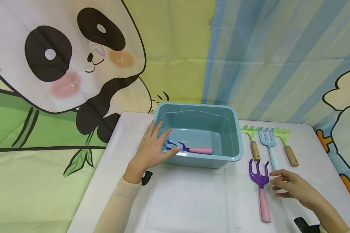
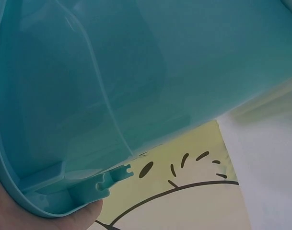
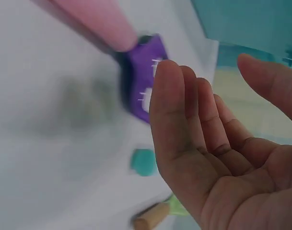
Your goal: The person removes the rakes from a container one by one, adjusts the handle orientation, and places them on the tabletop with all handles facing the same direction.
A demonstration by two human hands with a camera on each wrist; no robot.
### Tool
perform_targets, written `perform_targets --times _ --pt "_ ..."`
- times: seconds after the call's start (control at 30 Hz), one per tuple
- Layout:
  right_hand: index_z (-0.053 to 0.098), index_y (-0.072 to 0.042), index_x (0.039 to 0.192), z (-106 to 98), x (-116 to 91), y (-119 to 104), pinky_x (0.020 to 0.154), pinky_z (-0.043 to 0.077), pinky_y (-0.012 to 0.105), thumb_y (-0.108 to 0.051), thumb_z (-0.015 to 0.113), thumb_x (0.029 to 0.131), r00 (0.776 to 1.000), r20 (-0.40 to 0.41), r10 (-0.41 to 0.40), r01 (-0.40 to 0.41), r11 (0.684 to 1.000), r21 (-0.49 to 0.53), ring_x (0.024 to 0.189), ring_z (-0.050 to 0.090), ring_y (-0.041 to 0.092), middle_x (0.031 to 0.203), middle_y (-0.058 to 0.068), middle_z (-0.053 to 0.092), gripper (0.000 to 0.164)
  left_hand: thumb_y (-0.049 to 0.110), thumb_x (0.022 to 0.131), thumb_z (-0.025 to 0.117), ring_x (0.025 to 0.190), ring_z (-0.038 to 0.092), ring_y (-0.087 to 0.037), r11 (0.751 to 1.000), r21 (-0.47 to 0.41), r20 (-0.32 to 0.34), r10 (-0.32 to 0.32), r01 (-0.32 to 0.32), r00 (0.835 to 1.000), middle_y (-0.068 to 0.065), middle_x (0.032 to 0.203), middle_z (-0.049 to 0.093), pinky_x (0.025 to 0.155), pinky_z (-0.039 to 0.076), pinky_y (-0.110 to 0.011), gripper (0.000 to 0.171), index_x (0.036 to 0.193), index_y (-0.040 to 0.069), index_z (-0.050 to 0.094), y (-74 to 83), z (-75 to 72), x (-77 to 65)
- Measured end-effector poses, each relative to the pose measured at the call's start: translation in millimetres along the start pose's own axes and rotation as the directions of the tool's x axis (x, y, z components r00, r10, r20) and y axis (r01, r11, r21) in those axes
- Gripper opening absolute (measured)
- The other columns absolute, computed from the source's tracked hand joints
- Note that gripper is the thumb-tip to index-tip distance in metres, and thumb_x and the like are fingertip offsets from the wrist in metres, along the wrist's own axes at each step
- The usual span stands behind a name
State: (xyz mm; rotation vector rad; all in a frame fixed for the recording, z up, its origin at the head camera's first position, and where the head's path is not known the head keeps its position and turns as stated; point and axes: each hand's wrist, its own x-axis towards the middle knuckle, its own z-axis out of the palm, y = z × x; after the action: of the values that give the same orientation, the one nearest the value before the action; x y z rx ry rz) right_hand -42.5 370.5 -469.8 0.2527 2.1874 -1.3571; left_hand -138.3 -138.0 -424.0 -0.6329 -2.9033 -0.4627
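My left hand (image 1: 151, 149) rests with spread fingers over the front left corner of a blue plastic basin (image 1: 231, 132). In the left wrist view, a fingertip shows below the basin's rim (image 2: 100, 91). Inside the basin lie a purple hand fork with a pink handle (image 1: 200, 150) and a light-blue tool (image 1: 175, 144), partly hidden by my thumb. My right hand (image 1: 297, 186) hovers with loosely bent fingers beside a purple hand fork (image 1: 259, 178) and the handle end of a light-blue fork (image 1: 267, 140). Nothing lies between its fingers and thumb (image 3: 275, 81).
Two green rakes with wooden handles, one on the left (image 1: 253, 140) and one on the right (image 1: 287, 145), flank the light-blue fork. All lie right of the basin on a white-covered table (image 1: 189, 200). A printed cloth backdrop (image 1: 175, 48) hangs behind the table.
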Motion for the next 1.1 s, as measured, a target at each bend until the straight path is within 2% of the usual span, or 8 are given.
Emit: perform_targets --times 0.23,0.4,0.53,0.7,0.87,1.1 --pt "0.039 0.014 0.136 -9.6 -3.9 -42.6 0.078 0.059 0.042 -0.017 0.059 0.103 0.986 -0.012 -0.164 0.163 0.983 -0.082 0.096 0.065 0.029 0.111 0.018 0.062 0.050 0.086 0.085 0.036 0.151 0.000 -0.039 1.000 0.002 0.009 -0.006 0.006 1.000 -0.017 0.162 0.023 0.119 0.009 -0.054 0.094 0.151 0.020 0.047 0.3 0.7 -1.1" --pt "0.041 0.012 0.137 -13.3 -2.5 -78.6 0.076 0.060 0.041 -0.014 0.057 0.103 0.951 -0.001 -0.309 0.306 0.942 -0.141 0.092 0.067 0.022 0.111 0.022 0.059 0.045 0.085 0.086 0.036 0.151 0.000 -0.040 1.000 -0.007 0.009 -0.001 0.001 1.000 -0.017 0.162 0.024 0.119 0.007 -0.054 0.093 0.151 0.020 0.047 0.9 -0.6 -1.7" --pt "0.043 0.009 0.137 -13.8 0.4 -112.8 0.075 0.060 0.039 -0.015 0.057 0.104 0.923 0.026 -0.385 0.383 0.906 -0.180 0.094 0.067 0.021 0.112 0.023 0.058 0.044 0.085 0.086 0.035 0.151 0.000 -0.040 1.000 0.001 0.006 0.006 -0.006 1.000 -0.018 0.162 0.024 0.119 0.007 -0.054 0.093 0.151 0.020 0.047 -0.6 -0.4 -1.0" --pt "0.045 0.005 0.136 -8.8 7.4 -150.6 0.077 0.059 0.039 -0.015 0.057 0.104 0.898 0.068 -0.435 0.440 0.878 -0.189 0.097 0.067 0.026 0.113 0.024 0.058 0.040 0.085 0.086 0.036 0.150 0.001 -0.041 1.000 0.005 0.000 0.015 -0.015 1.000 -0.018 0.161 0.024 0.119 0.007 -0.054 0.093 0.150 0.019 0.047 -1.2 0.2 -1.0" --pt "0.047 0.003 0.136 -1.5 16.4 -183.1 0.078 0.059 0.037 -0.014 0.058 0.103 0.876 0.111 -0.469 0.482 0.857 -0.184 0.096 0.067 0.024 0.113 0.023 0.059 0.039 0.084 0.086 0.037 0.150 0.002 -0.042 1.000 0.001 -0.012 0.026 -0.026 1.000 -0.020 0.160 0.026 0.119 0.007 -0.055 0.092 0.150 0.018 0.048 -1.4 0.9 -0.5" --pt "0.048 -0.002 0.138 9.7 27.5 -220.8 0.084 0.057 0.040 -0.022 0.060 0.103 0.873 0.172 -0.456 0.484 0.852 -0.200 0.100 0.066 0.034 0.121 0.023 0.055 0.043 0.085 0.087 0.035 0.150 0.002 -0.042 1.000 0.015 -0.010 0.026 -0.025 1.000 -0.020 0.161 0.025 0.119 0.007 -0.054 0.092 0.150 0.018 0.048 -2.5 1.3 -0.2"
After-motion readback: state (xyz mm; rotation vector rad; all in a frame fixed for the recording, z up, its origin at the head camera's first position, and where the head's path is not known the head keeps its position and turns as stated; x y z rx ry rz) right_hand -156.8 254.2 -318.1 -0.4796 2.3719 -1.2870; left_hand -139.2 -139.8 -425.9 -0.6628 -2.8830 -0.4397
